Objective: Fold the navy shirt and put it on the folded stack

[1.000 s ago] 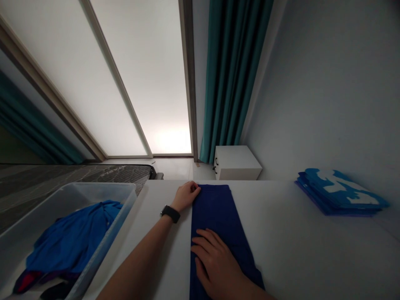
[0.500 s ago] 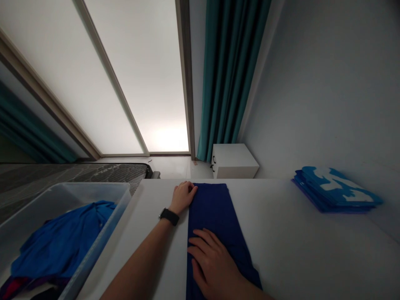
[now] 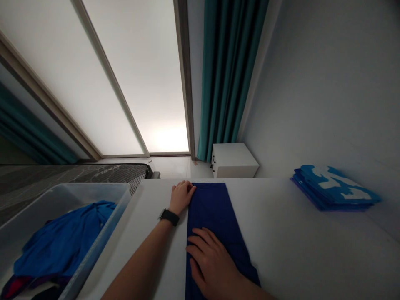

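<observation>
A dark blue garment (image 3: pixel 212 208), folded into a long strip, lies flat on the white table (image 3: pixel 275 246). At its far left corner is my left hand (image 3: pixel 181 196), fingers curled and thumb on the cloth's edge, closed on that corner. A watch with a black band (image 3: pixel 169 216) is on the left wrist. Lower down, my right hand (image 3: pixel 211 258) rests palm down on the cloth, fingers stretched out over its left edge. The near end of the garment runs out of view beneath the right hand and forearm.
On the left stands a translucent plastic bin (image 3: pixel 123 200) with a crumpled blue garment (image 3: pixel 68 237) and darker cloth inside. A stack of folded blue clothes (image 3: pixel 334 189) sits at the table's right, by the wall. Beyond the far edge is a white cabinet (image 3: pixel 234 160).
Both hands stay at nearly the same places on the garment. My left fingers have shifted slightly to the left at the corner. The view has moved a little.
</observation>
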The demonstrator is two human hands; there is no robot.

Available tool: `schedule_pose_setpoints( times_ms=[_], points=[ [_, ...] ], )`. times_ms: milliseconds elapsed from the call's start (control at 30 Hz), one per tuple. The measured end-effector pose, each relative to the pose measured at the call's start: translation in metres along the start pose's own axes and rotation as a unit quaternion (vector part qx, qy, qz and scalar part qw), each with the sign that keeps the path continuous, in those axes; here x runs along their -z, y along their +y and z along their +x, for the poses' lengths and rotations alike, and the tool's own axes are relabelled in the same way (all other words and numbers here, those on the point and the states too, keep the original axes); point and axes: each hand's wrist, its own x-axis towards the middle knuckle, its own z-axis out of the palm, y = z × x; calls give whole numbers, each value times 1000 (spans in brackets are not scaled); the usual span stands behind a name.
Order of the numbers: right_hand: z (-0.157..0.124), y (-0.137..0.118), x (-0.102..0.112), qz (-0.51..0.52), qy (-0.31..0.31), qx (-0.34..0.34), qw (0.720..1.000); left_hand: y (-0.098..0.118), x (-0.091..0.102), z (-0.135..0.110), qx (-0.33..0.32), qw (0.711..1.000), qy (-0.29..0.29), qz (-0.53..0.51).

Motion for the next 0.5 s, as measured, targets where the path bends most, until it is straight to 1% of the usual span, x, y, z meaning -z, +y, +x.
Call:
schedule_pose_setpoints(
  times_ms=[100,167,233,300,333,400,467,500],
  points=[
    [1,-5,9,2,-5,3,1000,-1,2,1,16,999,9,-45],
    [4,-7,20,2,-5,2,1000,0,6,-1,14,996,33,-84],
    [8,-7,35,-6,0,0,1000,5,13,-6,-20,991,65,-117],
    [13,-1,48,-26,6,-6,1000,13,21,-14,-86,984,79,-136],
    [16,4,54,-40,10,-12,999,17,25,-19,-124,980,73,-138],
    [19,17,60,-78,12,-28,996,24,30,-29,-195,973,33,-121],
    [21,35,61,-120,13,-49,991,26,31,-39,-242,967,-22,-83],
    [22,44,60,-140,15,-63,988,26,30,-43,-252,964,-46,-63]
  ],
)
